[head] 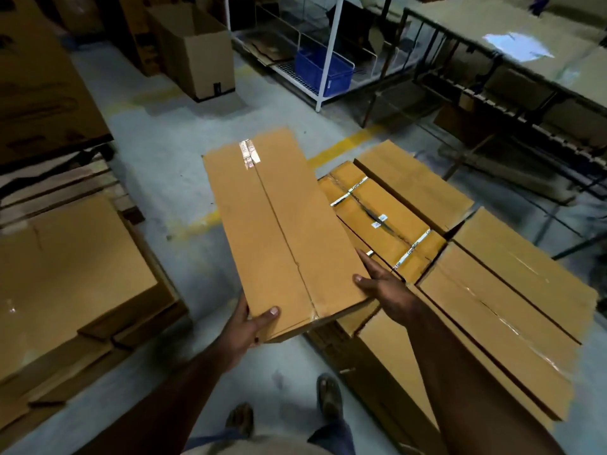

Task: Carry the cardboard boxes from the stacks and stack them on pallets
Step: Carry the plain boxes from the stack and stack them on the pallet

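Both hands, left hand (249, 326) and right hand (386, 287), are holding a long box (282, 231) above the grey floor (170, 159), beside the box stack (476, 274).

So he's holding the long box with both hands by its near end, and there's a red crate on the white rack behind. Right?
Not quite: the crate is blue, as the head view shows. Both the left hand and right hand do hold the long box at its near end.

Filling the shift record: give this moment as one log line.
phase: carrying | held: long cardboard box | left hand: near corner | right hand: right edge | beside: box stack
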Demonstrator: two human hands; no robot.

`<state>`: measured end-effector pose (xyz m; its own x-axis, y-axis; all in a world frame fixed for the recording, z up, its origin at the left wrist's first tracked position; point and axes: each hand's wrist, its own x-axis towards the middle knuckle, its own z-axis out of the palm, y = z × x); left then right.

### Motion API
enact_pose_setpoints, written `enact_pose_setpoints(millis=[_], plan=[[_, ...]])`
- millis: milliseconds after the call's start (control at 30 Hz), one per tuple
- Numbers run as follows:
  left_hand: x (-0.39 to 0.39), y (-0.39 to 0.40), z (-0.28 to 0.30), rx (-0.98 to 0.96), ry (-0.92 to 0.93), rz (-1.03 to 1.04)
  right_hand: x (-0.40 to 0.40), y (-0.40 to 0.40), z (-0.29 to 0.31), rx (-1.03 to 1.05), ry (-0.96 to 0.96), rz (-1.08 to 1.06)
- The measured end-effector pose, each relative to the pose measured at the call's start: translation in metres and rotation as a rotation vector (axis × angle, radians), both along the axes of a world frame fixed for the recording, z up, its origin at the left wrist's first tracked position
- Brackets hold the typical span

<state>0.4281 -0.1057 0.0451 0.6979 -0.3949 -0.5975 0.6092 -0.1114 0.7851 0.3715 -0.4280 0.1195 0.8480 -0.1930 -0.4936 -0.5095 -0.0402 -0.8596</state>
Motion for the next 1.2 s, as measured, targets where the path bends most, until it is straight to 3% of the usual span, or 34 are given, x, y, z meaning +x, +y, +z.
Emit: enact_pose_setpoints(millis=[333,533,633,833,1200], plan=[[-0.020,-0.170,-0.008,0.019,0.025,0.025,0.049,-0.188,-0.052,0.050,0.118,0.127],[-0.031,-0.238,-0.019,-0.003,0.060,0.054,0.060,-0.254,-0.099,0.065,0.188,0.155],[-0.034,-0.259,-0.025,-0.024,0.027,0.043,0.057,-0.269,-0.115,0.031,0.190,0.112],[-0.037,-0.282,-0.035,0.152,-0.071,0.024,0.067,-0.275,-0.111,-0.212,0.149,0.026],[-0.042,-0.291,-0.038,0.170,-0.048,0.114,0.082,-0.265,-0.119,-0.217,0.078,0.011]])
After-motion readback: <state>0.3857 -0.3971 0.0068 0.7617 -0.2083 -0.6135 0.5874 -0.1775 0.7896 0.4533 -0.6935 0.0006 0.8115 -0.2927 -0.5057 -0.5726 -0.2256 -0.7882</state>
